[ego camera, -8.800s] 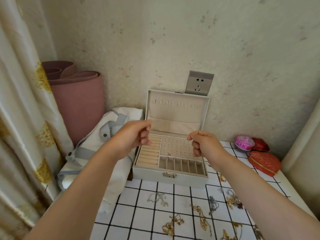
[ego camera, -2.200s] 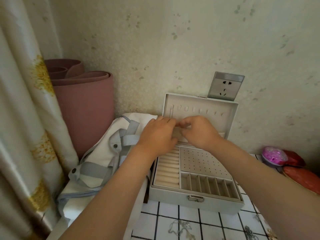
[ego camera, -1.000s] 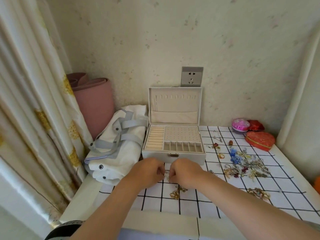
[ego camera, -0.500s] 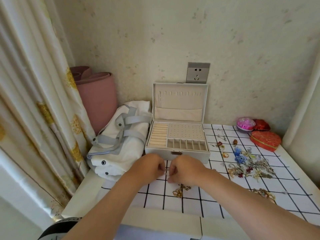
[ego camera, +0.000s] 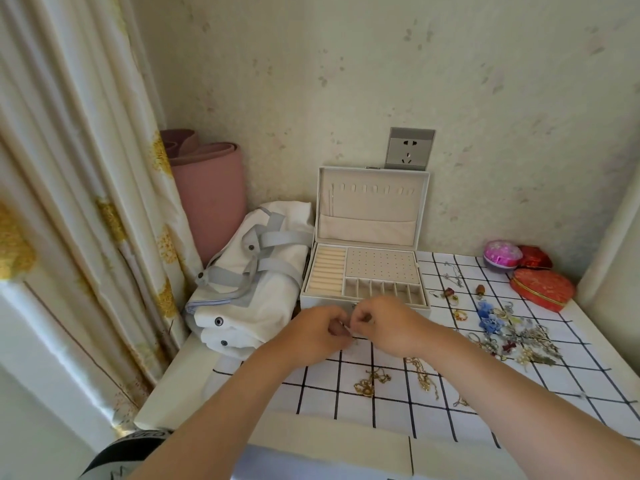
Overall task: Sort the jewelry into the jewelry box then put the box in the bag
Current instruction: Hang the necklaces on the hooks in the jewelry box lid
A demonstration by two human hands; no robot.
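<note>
1. Your white bag (ego camera: 242,282) lies just left of the open jewelry box (ego camera: 367,271), whose tray looks unfilled.
2. Your left hand (ego camera: 317,332) and right hand (ego camera: 389,322) both pinch a small silvery piece (ego camera: 349,336) in front of the box. Sorting looks barely begun.
3. Next, lift it into a fitting compartment.
4. Loose jewelry (ego camera: 505,329) waits on the right. No writing is legible.

Matt, soft cream lining inside the jewelry box (ego camera: 381,268), smooth pale shell outside. White woven cloth on the bag (ego camera: 256,289), matt. Shiny gold metal on the chains (ego camera: 369,384). Glossy red fabric on the heart-shaped box (ego camera: 542,289). Smooth checked cloth (ego camera: 346,410) over the table (ego camera: 176,393). Satin sheen on the curtain (ego camera: 69,202).
</note>
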